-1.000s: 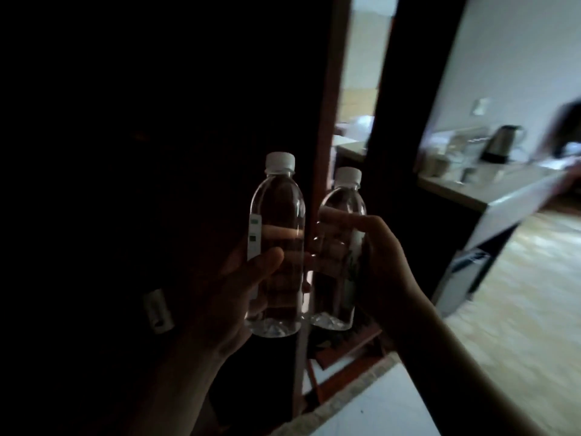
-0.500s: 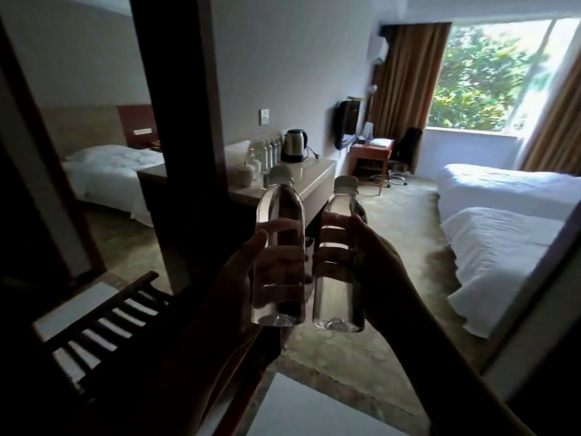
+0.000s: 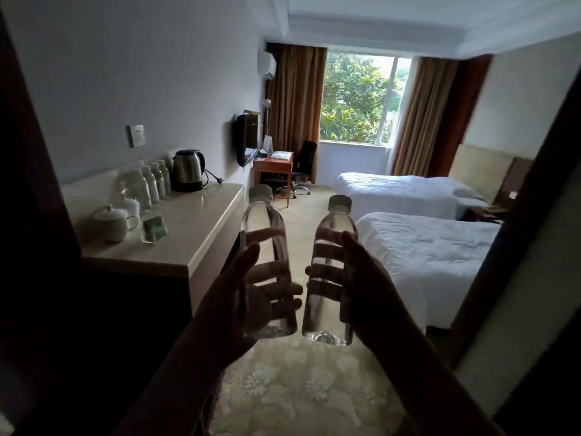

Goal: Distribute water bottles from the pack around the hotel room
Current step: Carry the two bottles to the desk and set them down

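Patterned carpet (image 3: 298, 388) runs beneath us; our left hand (image 3: 239, 297) clamps one water bottle (image 3: 267, 262), our right hand (image 3: 364, 281) grips another bottle (image 3: 327, 278), both upright, just apart. Left of them a counter (image 3: 195, 228) bears a kettle (image 3: 187, 170); beds (image 3: 424, 247) beyond right

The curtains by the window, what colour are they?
Brown curtains, seen best in the head view.

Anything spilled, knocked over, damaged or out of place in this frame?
Nothing stands out. Left hand and right hand each hold a capped, upright bottle: left bottle, right bottle. The kettle and bottle row stand upright on the counter.
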`<state>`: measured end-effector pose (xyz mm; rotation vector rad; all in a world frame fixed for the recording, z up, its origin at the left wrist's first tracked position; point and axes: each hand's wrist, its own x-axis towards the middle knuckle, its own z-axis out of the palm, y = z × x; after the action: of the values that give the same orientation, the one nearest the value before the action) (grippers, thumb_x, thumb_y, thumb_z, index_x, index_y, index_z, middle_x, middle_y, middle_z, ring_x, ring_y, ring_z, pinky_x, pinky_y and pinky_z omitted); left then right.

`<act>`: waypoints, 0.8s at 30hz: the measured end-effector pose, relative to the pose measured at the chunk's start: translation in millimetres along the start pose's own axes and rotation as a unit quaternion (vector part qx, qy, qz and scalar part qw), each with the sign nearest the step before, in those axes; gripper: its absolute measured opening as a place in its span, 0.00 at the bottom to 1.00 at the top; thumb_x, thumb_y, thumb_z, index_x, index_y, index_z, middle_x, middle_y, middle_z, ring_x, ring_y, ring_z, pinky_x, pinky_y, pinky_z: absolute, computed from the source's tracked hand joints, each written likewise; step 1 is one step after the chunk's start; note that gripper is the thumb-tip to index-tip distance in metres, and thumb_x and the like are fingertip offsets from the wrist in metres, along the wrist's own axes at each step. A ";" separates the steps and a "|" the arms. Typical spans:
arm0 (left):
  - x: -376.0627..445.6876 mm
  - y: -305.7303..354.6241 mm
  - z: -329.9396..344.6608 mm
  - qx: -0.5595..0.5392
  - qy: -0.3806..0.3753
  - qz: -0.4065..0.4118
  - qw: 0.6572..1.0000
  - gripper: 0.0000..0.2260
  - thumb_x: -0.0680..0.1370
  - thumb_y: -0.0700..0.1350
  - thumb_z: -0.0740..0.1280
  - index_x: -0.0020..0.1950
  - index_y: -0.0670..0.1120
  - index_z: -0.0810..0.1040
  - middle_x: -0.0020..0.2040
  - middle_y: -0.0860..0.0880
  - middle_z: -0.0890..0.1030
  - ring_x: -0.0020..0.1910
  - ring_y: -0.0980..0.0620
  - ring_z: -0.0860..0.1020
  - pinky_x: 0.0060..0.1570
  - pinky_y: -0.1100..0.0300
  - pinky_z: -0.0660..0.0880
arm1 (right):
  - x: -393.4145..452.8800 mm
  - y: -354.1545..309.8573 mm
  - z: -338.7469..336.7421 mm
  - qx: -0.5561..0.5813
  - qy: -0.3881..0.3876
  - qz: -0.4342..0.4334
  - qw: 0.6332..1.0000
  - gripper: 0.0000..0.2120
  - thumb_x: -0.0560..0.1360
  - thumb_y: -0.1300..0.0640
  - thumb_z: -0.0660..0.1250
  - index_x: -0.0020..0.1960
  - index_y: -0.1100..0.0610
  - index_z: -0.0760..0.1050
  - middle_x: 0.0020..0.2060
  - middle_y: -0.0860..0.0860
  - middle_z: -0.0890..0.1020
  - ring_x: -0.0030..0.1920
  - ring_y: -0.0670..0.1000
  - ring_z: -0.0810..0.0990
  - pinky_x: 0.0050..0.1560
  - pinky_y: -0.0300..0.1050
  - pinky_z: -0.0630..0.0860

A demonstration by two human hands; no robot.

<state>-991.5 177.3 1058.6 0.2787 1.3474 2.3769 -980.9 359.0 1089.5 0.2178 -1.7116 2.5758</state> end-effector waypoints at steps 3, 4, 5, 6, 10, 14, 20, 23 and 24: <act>60.2 15.1 -10.7 -0.001 -0.028 0.013 1.000 0.38 0.67 0.61 0.73 0.72 0.45 0.69 0.49 0.41 0.81 0.38 0.44 0.83 0.36 0.51 0.78 | 50.7 -1.2 -7.0 -0.009 0.029 -0.006 1.000 0.28 0.73 0.45 0.65 0.66 0.62 0.72 0.50 0.59 0.82 0.41 0.55 0.83 0.38 0.47 0.82; 78.5 18.6 -12.5 0.003 -0.039 0.020 0.999 0.33 0.71 0.60 0.70 0.72 0.47 0.69 0.49 0.42 0.82 0.37 0.45 0.82 0.36 0.52 0.78 | 66.8 -0.9 -11.6 -0.012 0.039 -0.006 0.999 0.28 0.73 0.45 0.65 0.66 0.62 0.72 0.50 0.58 0.82 0.41 0.54 0.83 0.38 0.47 0.82; 97.2 20.9 -14.7 0.011 -0.048 0.026 0.998 0.29 0.73 0.58 0.67 0.72 0.49 0.70 0.50 0.42 0.82 0.38 0.45 0.82 0.36 0.52 0.77 | 83.5 -0.3 -17.3 -0.015 0.048 -0.005 0.999 0.27 0.74 0.45 0.65 0.65 0.61 0.73 0.49 0.57 0.83 0.42 0.54 0.83 0.39 0.47 0.81; 114.1 22.8 -16.5 0.023 -0.057 0.032 0.998 0.26 0.74 0.58 0.65 0.71 0.51 0.71 0.50 0.42 0.82 0.38 0.45 0.82 0.37 0.51 0.77 | 99.8 1.1 -24.0 -0.020 0.057 -0.003 0.998 0.26 0.75 0.44 0.64 0.65 0.60 0.74 0.48 0.56 0.83 0.42 0.53 0.84 0.39 0.47 0.81; 189.3 26.2 -25.7 0.037 -0.064 0.031 0.997 0.19 0.81 0.59 0.59 0.68 0.52 0.73 0.47 0.43 0.82 0.36 0.45 0.81 0.36 0.51 0.76 | 167.2 10.9 -58.5 -0.033 0.084 0.002 0.996 0.20 0.77 0.45 0.63 0.60 0.57 0.78 0.45 0.53 0.85 0.42 0.52 0.85 0.38 0.46 0.81; 281.5 20.7 -33.8 0.054 -0.042 0.018 0.997 0.20 0.80 0.59 0.57 0.67 0.52 0.74 0.51 0.40 0.81 0.39 0.42 0.81 0.41 0.49 0.77 | 243.7 21.5 -106.3 -0.025 0.094 0.002 0.995 0.18 0.79 0.46 0.60 0.59 0.57 0.79 0.41 0.50 0.86 0.40 0.51 0.85 0.36 0.45 0.81; 430.6 22.5 -35.0 0.060 -0.020 0.022 0.998 0.19 0.81 0.54 0.54 0.66 0.51 0.75 0.51 0.38 0.81 0.38 0.40 0.80 0.39 0.49 0.77 | 380.5 23.2 -181.4 -0.010 0.086 0.002 0.996 0.17 0.79 0.45 0.58 0.55 0.55 0.79 0.38 0.48 0.86 0.40 0.51 0.84 0.38 0.45 0.81; 499.8 31.8 -34.4 0.061 -0.005 0.032 0.998 0.19 0.81 0.53 0.52 0.66 0.51 0.75 0.49 0.38 0.81 0.38 0.40 0.80 0.37 0.50 0.77 | 450.3 15.5 -206.6 -0.016 0.064 0.013 0.998 0.20 0.74 0.43 0.61 0.56 0.55 0.79 0.38 0.48 0.85 0.40 0.50 0.83 0.38 0.45 0.80; 520.6 36.6 -34.4 0.059 0.000 0.035 0.998 0.19 0.81 0.52 0.52 0.66 0.50 0.75 0.49 0.39 0.81 0.38 0.40 0.80 0.37 0.50 0.77 | 472.5 12.3 -213.1 -0.018 0.056 0.016 0.998 0.21 0.73 0.42 0.61 0.57 0.56 0.79 0.38 0.48 0.85 0.40 0.50 0.83 0.38 0.45 0.80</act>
<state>-1482.6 357.1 1061.6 0.3648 1.5035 2.3561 -1469.6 529.7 1062.9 0.0436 -1.7336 2.5247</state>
